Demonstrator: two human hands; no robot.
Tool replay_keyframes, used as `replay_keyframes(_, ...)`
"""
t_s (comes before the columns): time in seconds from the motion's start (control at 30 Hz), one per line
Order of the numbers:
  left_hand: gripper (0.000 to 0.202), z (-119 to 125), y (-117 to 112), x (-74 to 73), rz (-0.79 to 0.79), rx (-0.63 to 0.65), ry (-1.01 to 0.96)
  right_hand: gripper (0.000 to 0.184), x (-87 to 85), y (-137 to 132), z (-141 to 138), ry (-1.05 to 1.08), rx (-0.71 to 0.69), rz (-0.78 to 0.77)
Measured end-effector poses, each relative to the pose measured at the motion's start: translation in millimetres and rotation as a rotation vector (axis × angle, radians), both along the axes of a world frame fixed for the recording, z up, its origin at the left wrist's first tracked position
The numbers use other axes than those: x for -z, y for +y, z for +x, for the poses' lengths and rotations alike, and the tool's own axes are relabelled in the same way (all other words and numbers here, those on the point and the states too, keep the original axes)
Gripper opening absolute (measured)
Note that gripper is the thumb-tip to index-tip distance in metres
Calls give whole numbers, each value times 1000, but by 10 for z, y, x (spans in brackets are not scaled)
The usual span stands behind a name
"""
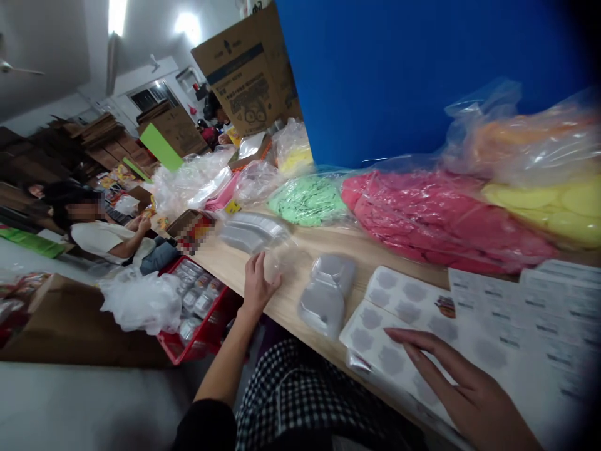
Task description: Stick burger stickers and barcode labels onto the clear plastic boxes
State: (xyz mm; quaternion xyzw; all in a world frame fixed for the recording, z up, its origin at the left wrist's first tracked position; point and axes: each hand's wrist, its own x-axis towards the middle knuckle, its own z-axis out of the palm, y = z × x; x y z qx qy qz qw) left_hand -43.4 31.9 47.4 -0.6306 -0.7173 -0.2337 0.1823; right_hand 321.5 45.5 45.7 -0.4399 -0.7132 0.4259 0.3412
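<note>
The left hand [257,285] lies near the counter [370,257] edge, fingers loosely together on a clear plastic bag [287,260], just beside an empty clear clamshell [326,291]. The right hand [451,382] lies flat on sticker sheets [394,300], fingers slightly spread. Behind them, clear bags hold green pieces [307,200] and pink pieces [436,216].

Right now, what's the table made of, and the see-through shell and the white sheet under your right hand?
Table: looks like pale wood or wood-look laminate; grain lines show.
Clear shell near the left hand: thin glossy plastic, see-through with shiny highlights.
White sheet under the right hand: probably glossy sticker paper, smooth with printed shapes.
</note>
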Motion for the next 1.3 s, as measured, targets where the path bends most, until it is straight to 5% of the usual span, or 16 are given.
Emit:
replay_keyframes(0.3, 67, -196, 110, 281, -341, -12, -79, 38, -104, -263, 40, -52, 89, 43)
replay_keyframes(0.47, 68, -281, 283, 257, -500, 105, -80, 40, -51, -491, 129, -62, 182, 36)
replay_keyframes(0.67, 70, -431, 279, 197, -648, 104, -110, 37, -57, -662, 45, -50, 134, 52)
replay_keyframes(1.03, 95, -260, -79, 229, -388, -97, -159, 34, -198, -593, -188, -54, 10, 14)
replay_keyframes(1.3, 87, -113, -270, -395, 64, 241, 84, 37, -266, -172, -362, 41, 88, -95)
